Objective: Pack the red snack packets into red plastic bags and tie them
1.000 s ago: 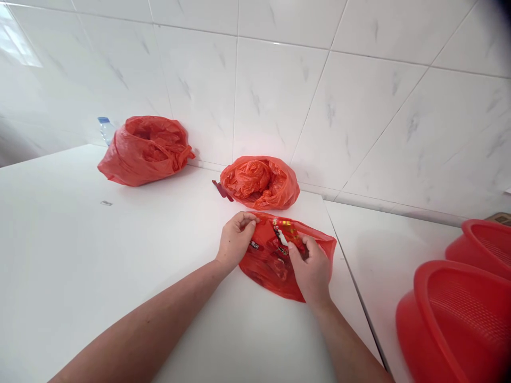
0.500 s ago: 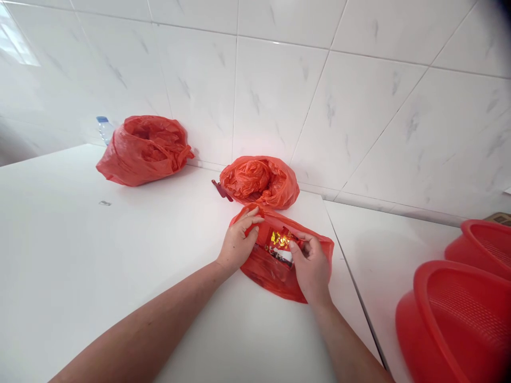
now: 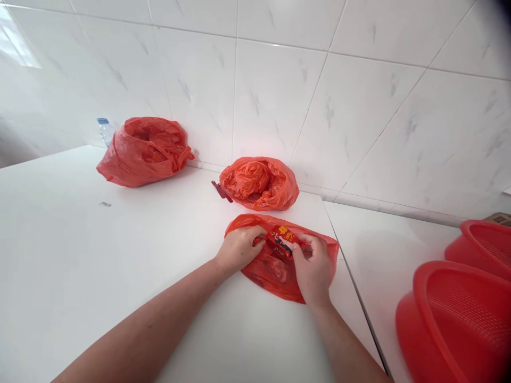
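In the head view, a flattened red plastic bag (image 3: 275, 284) lies on the white table under both hands. Over it sits a small red packet (image 3: 284, 239) with gold lettering and a dark and white picture. My right hand (image 3: 313, 266) pinches the packet's right side between thumb and fingers. At the packet's left, my left hand (image 3: 241, 249) has its fingers curled into a pinch. Something red shows at those fingertips; whether it is bag or packet I cannot tell.
Behind the hands, a crumpled red bag (image 3: 259, 183) rests against the tiled wall, with dark red strips (image 3: 222, 191) beside it. Farther left are a fuller red bag (image 3: 146, 151) and a plastic bottle (image 3: 105, 132). Red baskets (image 3: 429, 319) stand at right, beyond the table seam.
My left hand has drawn down toward me from the bag's far edge, its fingers closing. The packet has tilted, its glare gone. The bag's far edge has dropped nearer to me.
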`<state>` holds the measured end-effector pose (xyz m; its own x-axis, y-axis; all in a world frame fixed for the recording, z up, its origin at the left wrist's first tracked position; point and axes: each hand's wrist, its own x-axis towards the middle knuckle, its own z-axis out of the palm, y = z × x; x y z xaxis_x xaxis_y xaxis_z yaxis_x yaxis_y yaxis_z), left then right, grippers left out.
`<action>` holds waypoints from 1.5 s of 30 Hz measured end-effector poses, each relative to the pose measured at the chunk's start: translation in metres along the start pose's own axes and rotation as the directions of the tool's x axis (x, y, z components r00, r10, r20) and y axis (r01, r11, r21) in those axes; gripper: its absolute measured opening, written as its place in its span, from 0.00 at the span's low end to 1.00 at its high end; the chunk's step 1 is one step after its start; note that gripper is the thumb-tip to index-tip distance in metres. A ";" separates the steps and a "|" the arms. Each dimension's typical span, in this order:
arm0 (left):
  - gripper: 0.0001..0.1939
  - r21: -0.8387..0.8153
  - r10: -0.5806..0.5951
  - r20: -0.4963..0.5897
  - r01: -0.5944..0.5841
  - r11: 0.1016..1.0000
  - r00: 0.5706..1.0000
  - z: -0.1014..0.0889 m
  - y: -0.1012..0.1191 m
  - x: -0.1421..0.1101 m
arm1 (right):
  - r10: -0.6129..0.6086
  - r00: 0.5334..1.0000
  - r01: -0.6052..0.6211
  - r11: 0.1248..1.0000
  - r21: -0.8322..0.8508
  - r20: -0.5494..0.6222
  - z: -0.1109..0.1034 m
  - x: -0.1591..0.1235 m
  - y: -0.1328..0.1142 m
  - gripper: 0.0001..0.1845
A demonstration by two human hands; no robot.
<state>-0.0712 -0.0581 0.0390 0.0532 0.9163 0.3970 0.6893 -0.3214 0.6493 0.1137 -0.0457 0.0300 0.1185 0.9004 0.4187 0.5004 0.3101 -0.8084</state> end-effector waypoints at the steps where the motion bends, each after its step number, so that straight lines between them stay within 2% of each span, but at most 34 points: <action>1: 0.11 0.018 0.015 0.014 -0.015 1.000 1.000 0.000 0.000 0.000 | -0.016 1.000 0.016 1.000 0.011 0.014 0.001 0.000 0.001 0.10; 5: 0.11 0.125 0.025 0.079 -0.035 0.992 0.997 0.001 -0.001 -0.001 | -0.045 0.997 0.044 0.998 0.033 0.056 0.002 0.001 0.002 0.08; 9: 0.19 0.159 0.001 0.102 -0.017 0.987 0.995 0.002 -0.001 -0.001 | -0.057 0.997 0.058 0.998 -0.029 0.052 0.000 0.000 0.001 0.08; 13: 0.23 0.135 -0.005 0.107 -0.009 0.991 0.994 0.002 -0.001 0.000 | -0.010 0.999 0.014 0.995 -0.096 0.051 0.002 0.001 0.003 0.16; 18: 0.17 0.202 0.031 0.115 -0.054 0.978 0.993 -0.002 0.002 0.000 | 0.002 0.992 0.019 0.987 -0.161 0.126 0.010 0.004 0.012 0.28; 22: 0.13 0.344 -0.017 0.182 -0.047 0.938 0.983 -0.009 0.006 0.000 | -0.002 0.990 0.034 0.973 -0.227 0.140 0.014 0.004 0.014 0.24; 28: 0.12 0.397 -0.072 0.237 -0.029 0.917 0.969 -0.011 0.008 -0.001 | -0.020 0.991 0.050 0.975 -0.219 0.134 0.013 0.003 0.013 0.21; 33: 0.11 0.381 -0.163 0.216 0.071 0.922 0.963 -0.010 0.011 0.001 | -0.017 0.992 0.037 0.986 -0.162 0.123 0.011 0.002 0.010 0.23; 36: 0.12 0.345 -0.172 0.169 0.105 0.933 0.971 -0.010 0.013 0.002 | -0.040 0.994 0.052 0.991 -0.126 0.100 0.011 0.001 0.007 0.24; 40: 0.14 0.212 -0.139 0.084 0.119 0.970 0.987 -0.011 0.013 0.002 | -0.086 0.993 0.092 0.993 -0.080 0.078 0.010 -0.001 0.004 0.24; 45: 0.17 0.040 -0.160 0.007 0.160 0.986 0.987 -0.010 0.010 0.003 | -0.100 0.993 0.103 0.994 -0.046 0.059 0.007 -0.002 0.001 0.26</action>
<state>-0.0714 -0.0611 0.0531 -0.0529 0.9576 0.2831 0.7170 -0.1609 0.6783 0.1079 -0.0446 0.0252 0.0173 0.8813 0.4723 0.5491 0.3863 -0.7411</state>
